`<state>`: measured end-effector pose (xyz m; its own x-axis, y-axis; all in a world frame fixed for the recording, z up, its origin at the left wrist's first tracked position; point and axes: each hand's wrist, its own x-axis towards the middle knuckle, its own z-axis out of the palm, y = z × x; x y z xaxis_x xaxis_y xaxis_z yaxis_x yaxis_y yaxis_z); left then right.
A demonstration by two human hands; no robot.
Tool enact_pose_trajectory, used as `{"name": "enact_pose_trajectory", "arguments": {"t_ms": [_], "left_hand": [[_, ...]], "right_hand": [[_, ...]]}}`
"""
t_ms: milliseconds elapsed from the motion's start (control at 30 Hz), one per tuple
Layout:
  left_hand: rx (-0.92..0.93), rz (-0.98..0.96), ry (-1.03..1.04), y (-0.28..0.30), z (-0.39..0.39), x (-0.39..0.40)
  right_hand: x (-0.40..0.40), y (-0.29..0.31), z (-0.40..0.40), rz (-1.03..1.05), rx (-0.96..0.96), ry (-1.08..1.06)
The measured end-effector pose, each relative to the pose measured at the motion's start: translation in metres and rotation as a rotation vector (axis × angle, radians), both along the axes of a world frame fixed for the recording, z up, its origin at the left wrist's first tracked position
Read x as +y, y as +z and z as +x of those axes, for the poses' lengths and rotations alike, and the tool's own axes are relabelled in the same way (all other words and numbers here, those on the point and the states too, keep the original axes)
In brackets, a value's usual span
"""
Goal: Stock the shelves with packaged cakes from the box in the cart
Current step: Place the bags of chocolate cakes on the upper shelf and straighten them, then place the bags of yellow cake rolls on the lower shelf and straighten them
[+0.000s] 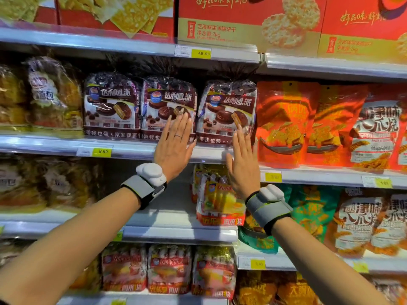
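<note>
Three brown bags of chocolate pie cakes stand upright side by side on the shelf [66, 145] at chest height: a left bag [111, 104], a middle bag [168, 100] and a right bag [226, 106]. My left hand [175, 142] is flat, fingers together and extended, its fingertips against the lower front of the middle bag. My right hand [242, 161] is also flat, fingertips touching the lower right of the right bag. Neither hand holds anything. Both wrists wear grey bands with white devices. The cart and its box are out of view.
Orange snack bags [286, 119] crowd the right bag's side. Bread bags [55, 95] stand to the left. Red biscuit boxes [242, 20] fill the shelf above. Below, a red-yellow cake pack [220, 203] stands beside an empty stretch of shelf [171, 216].
</note>
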<state>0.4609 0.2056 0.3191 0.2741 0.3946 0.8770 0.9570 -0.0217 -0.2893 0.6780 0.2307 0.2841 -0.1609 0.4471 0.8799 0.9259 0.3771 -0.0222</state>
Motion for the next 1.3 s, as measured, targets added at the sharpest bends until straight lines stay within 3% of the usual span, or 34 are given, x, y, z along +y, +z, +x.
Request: {"name": "enact_pose_trajectory", "arguments": {"t_ms": [167, 533, 800, 1300], "left_hand": [[0.017, -0.062, -0.089, -0.045, -0.025, -0.020], [0.046, -0.278, 0.127, -0.143, -0.100, -0.073], [-0.030, -0.400, 0.088, -0.207, -0.142, -0.103], [-0.018, -0.640, 0.367, -0.323, -0.287, -0.196]], "right_hand": [[-0.021, -0.035, -0.026, -0.036, -0.041, -0.003], [-0.067, -0.128, -0.089, -0.205, -0.063, 0.015], [-0.094, -0.183, -0.131, -0.302, -0.091, 0.080], [-0.141, -0.275, -0.235, -0.504, -0.239, 0.229]]}}
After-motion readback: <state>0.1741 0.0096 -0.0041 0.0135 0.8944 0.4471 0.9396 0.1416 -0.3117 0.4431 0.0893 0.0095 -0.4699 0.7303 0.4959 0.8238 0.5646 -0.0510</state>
